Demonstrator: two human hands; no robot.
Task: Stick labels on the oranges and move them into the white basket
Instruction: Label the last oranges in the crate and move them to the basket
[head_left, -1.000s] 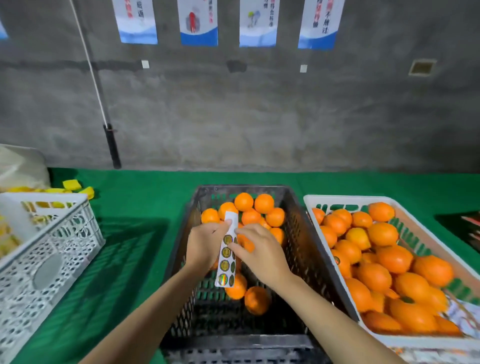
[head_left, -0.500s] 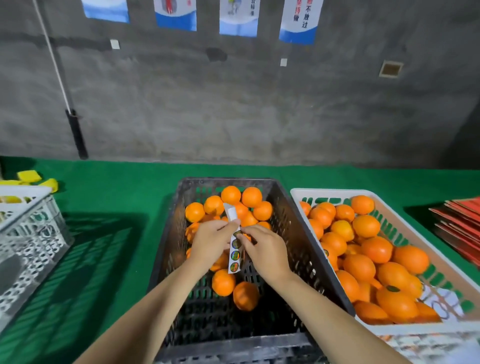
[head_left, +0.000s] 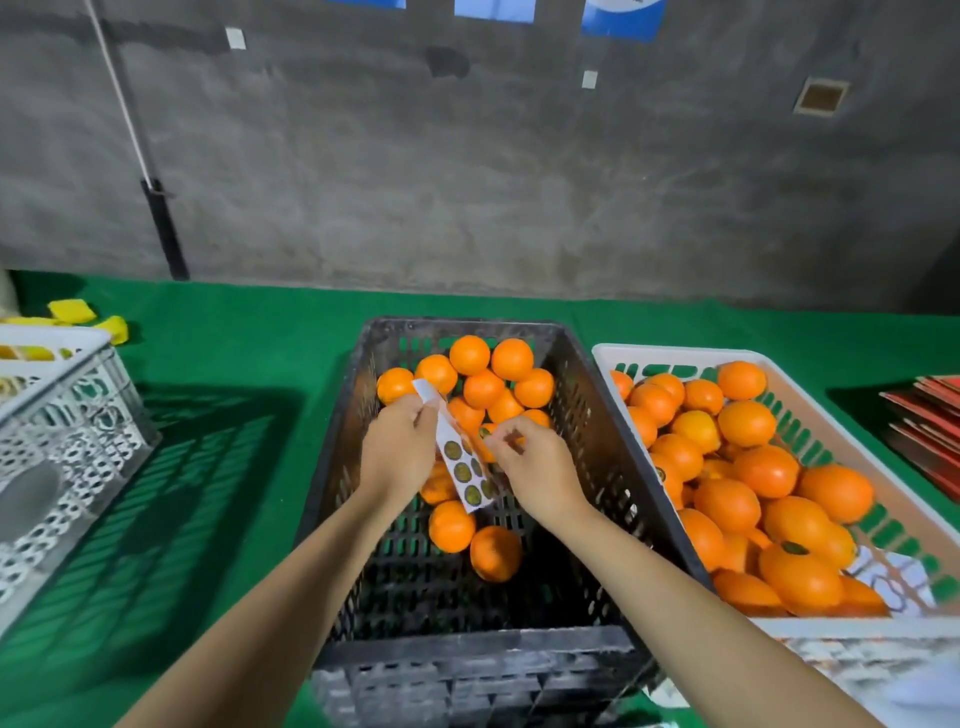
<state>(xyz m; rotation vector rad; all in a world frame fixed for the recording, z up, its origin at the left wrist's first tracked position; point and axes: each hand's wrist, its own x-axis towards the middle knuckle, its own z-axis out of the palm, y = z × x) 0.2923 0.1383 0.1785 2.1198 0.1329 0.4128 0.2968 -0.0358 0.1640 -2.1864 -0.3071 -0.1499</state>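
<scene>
A black crate in front of me holds several unlabelled oranges, most at its far end, two near its middle. Over the crate my left hand grips a white strip of round labels by its upper part. My right hand is beside the strip with its fingertips pinched together on a label at the strip's right edge. To the right stands the white basket, filled with several oranges, some showing a label.
Everything stands on a green table cover against a grey concrete wall. A white perforated crate is at the left with yellow pieces behind it. Red flat packs are stacked at the far right edge.
The view has tilted down and shifted right. The label strip has turned more face-on, and my right hand's fingertips have pulled slightly to the right of it.
</scene>
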